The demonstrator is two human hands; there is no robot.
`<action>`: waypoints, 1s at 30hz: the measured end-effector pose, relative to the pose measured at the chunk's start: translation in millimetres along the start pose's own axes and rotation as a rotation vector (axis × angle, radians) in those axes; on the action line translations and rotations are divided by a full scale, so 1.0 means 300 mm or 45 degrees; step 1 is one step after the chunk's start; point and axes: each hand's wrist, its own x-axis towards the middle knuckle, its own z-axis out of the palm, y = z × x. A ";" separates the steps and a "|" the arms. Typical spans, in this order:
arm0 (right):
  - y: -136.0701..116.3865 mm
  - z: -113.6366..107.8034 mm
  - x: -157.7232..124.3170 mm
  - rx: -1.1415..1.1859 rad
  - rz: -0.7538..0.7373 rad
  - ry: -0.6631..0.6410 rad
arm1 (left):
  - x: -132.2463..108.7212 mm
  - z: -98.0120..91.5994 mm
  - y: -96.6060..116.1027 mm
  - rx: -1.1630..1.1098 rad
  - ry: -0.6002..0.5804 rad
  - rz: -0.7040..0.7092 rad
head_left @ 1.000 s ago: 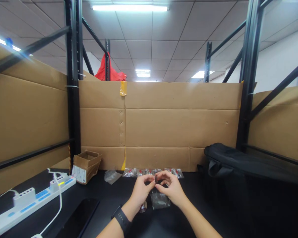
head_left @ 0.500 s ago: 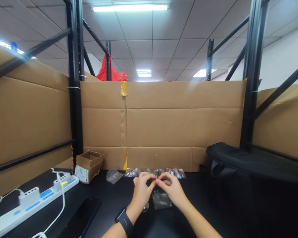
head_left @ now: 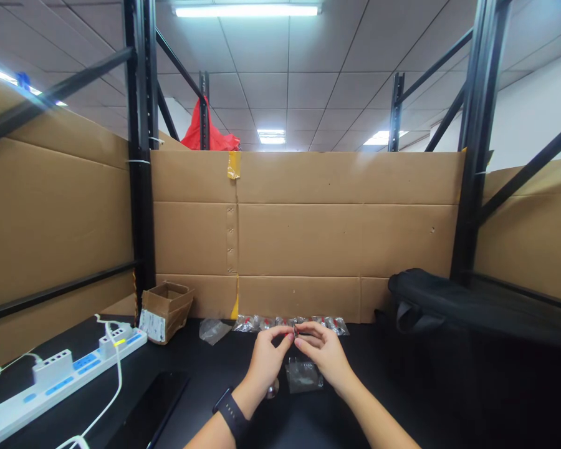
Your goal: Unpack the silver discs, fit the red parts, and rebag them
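My left hand, with a dark watch on its wrist, is closed in a pinch. Its fingertips meet those of my right hand, which is pinched as well. Between them a small shiny metal piece shows, with a little red beside it; its kind is too small to tell. Under the hands, on the black table, lies a clear plastic bag. A round shiny metal object sits beside my left wrist, partly hidden by it. Behind the fingers runs a row of clear packets with red and silver contents.
At left stand a white power strip with cables, a black phone and an open cardboard box. A crumpled clear bag lies near the box. A black bag fills the right. A cardboard wall closes the back.
The fingers have shifted slightly around the small piece, and its metal part now shows upright between the fingertips. The red part is less visible. The view has moved a little.
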 end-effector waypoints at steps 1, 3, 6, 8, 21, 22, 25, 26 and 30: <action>-0.001 0.000 0.000 0.004 -0.004 -0.003 | 0.000 0.000 0.000 -0.018 -0.006 0.000; -0.002 0.001 -0.002 0.017 0.000 -0.024 | 0.001 0.000 0.000 -0.051 -0.005 -0.009; -0.002 0.003 -0.005 0.025 0.011 -0.044 | 0.004 -0.001 -0.003 -0.091 0.008 -0.018; -0.001 0.005 -0.006 0.028 0.006 -0.045 | 0.006 -0.001 -0.009 -0.105 0.003 -0.021; -0.017 0.027 -0.013 -0.069 -0.017 0.059 | -0.015 -0.001 -0.006 0.140 0.084 0.059; -0.017 0.028 -0.013 -0.061 -0.021 0.050 | -0.016 -0.003 -0.002 0.156 0.085 0.067; -0.012 0.022 -0.011 -0.046 0.001 0.000 | -0.012 -0.006 0.003 0.041 0.010 0.034; -0.010 0.018 -0.010 -0.055 0.002 -0.010 | -0.009 -0.006 0.004 -0.023 -0.017 0.013; -0.006 0.010 -0.009 -0.053 -0.002 -0.025 | -0.001 -0.006 0.001 -0.243 -0.032 -0.074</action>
